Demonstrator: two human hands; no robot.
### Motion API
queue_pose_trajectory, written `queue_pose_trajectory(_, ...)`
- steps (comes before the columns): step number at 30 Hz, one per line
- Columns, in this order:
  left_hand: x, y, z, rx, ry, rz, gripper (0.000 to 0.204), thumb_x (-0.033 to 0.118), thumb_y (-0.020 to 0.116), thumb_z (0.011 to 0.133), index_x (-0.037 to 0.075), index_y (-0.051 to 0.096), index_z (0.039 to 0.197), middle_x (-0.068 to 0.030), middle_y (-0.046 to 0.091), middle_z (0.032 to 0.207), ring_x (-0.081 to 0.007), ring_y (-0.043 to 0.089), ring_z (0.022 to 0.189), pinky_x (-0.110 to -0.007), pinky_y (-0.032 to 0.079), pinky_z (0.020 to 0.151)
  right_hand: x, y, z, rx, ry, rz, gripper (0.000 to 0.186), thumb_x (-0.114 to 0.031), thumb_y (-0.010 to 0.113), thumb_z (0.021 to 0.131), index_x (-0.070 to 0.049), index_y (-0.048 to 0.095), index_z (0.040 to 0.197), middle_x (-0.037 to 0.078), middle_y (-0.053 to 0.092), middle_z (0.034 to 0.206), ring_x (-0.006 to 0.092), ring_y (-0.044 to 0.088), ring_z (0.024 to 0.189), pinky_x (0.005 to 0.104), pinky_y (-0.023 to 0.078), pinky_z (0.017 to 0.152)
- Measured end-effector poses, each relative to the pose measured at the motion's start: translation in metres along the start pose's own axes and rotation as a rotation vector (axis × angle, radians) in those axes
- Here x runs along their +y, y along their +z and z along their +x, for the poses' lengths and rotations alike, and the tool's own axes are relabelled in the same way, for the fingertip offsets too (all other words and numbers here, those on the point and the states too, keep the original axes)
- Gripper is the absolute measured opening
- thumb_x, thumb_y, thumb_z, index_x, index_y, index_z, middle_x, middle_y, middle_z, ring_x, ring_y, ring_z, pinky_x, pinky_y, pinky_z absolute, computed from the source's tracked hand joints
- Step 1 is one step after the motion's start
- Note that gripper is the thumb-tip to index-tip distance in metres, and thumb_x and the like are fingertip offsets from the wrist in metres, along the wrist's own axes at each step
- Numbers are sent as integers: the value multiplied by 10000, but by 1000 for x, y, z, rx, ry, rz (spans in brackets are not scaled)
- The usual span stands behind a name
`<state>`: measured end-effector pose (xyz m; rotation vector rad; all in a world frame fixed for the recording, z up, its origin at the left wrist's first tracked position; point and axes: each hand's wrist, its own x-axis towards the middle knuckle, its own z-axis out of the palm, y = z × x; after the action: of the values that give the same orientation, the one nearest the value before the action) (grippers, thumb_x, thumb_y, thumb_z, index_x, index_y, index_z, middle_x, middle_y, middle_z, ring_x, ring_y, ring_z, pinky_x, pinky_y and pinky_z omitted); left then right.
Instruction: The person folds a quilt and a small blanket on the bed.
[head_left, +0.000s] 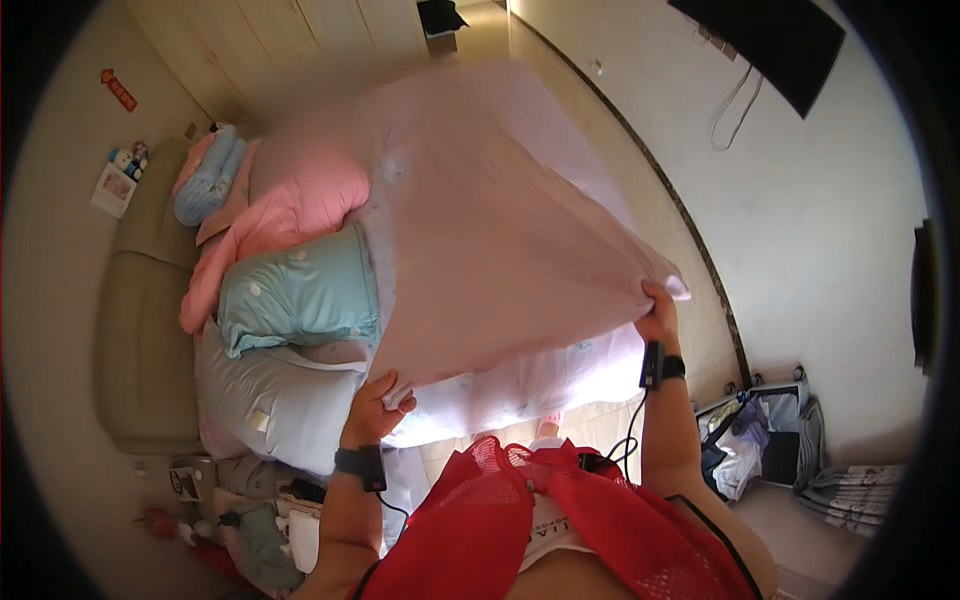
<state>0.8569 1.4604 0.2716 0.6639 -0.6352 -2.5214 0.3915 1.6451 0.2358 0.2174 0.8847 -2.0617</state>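
Note:
A large pink sheet (500, 240) is stretched above the bed between my two hands. My left hand (372, 408) grips its near left corner, fingers closed on the bunched cloth. At the near right corner, my right hand (657, 312) is closed on the cloth, and a small end of it sticks out past the fingers. The far part of the sheet reaches toward the other side of the bed. Beneath it shows a pale, patterned bed cover (520, 390). Left of the sheet lie a teal pillow (300, 285) and a grey pillow (285, 395).
Pink bedding (310, 195) and a rolled blue quilt (208, 178) lie by the padded headboard (150, 330). An open suitcase (790, 430) with clothes stands on the floor at the right. Clothes (265, 545) are piled at lower left. A dark screen (780, 45) hangs on the wall.

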Motion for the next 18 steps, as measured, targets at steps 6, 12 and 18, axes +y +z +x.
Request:
queue_pose_trajectory(6,-34,-21,-26,277,-87,463,294,312,490,931,85,533,1112,-41,600,1008,-173,569,863,-333,459,651,8,-59,-16,109,11,-7,424,-27,512,784,57,457,1196,168,544,1191,310,507,1129,436,364,1033)
queue_pose_trajectory(12,-49,-33,-44,361,-267,496,289,300,474,935,90,553,1117,-45,619,1014,-168,576,888,-318,462,662,30,-86,2,161,227,53,478,-16,527,755,63,427,1216,183,515,1222,333,503,1125,428,373,1025)
queue_pose_trajectory(18,-19,-63,-21,203,11,683,362,229,522,906,62,480,1224,-42,545,984,-148,498,759,-304,438,640,20,-50,64,174,216,-185,382,-11,555,749,29,528,1128,121,607,993,259,602,898,376,509,807)
